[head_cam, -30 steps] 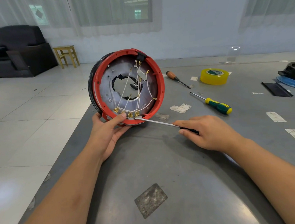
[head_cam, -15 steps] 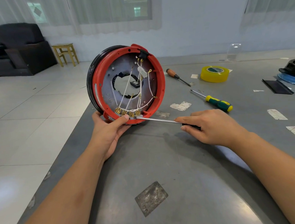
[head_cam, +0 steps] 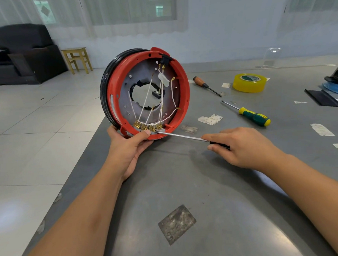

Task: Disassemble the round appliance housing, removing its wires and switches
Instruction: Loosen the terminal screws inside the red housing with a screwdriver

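Our left hand (head_cam: 130, 149) grips the round red plastic housing (head_cam: 147, 90) upright on the grey table (head_cam: 205, 184), so our right hand (head_cam: 244, 147), curled round the long metal screwdriver (head_cam: 182, 136), can reach its switches.

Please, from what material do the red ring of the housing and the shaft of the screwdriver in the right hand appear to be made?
The red ring looks like moulded plastic: even colour, dull sheen, moulded tabs. The screwdriver shaft looks like bare polished steel: thin, silver, with a bright highlight. Neither can be confirmed by sight alone.
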`<state>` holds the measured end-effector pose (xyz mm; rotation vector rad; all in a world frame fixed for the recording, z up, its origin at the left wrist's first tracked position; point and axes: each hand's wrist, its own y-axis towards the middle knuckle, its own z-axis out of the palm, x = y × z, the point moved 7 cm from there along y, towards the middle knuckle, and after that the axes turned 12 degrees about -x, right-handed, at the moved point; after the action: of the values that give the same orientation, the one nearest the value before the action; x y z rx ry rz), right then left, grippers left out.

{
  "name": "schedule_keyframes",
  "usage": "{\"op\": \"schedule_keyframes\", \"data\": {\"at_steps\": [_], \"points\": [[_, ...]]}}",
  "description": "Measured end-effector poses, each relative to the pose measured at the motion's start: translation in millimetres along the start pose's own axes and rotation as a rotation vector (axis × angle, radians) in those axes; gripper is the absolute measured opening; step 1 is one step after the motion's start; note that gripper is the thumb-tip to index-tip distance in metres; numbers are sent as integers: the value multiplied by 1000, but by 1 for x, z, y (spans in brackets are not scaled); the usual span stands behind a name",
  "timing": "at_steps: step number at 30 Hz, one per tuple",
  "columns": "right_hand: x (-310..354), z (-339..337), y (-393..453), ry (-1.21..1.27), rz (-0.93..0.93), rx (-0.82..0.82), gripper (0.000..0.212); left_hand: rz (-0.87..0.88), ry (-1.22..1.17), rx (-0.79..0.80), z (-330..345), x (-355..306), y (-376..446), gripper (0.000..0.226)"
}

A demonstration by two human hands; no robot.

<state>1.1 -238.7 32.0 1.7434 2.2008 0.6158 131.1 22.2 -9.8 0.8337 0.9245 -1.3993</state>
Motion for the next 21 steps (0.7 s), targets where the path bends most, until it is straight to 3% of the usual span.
{"op": "schedule_keyframes", "data": {"at_steps": [10,18,21], "points": [[11,11,0,94,80,-11,38,-9,-25,-58,-1,1,-1,64],[-1,1,1,47,22,-25,51,-52,-44,-18,1,2,-4,67],[-5,-1,-1,46,14,-43,45,-70,-50,-27,1,2,-3,68]]}}
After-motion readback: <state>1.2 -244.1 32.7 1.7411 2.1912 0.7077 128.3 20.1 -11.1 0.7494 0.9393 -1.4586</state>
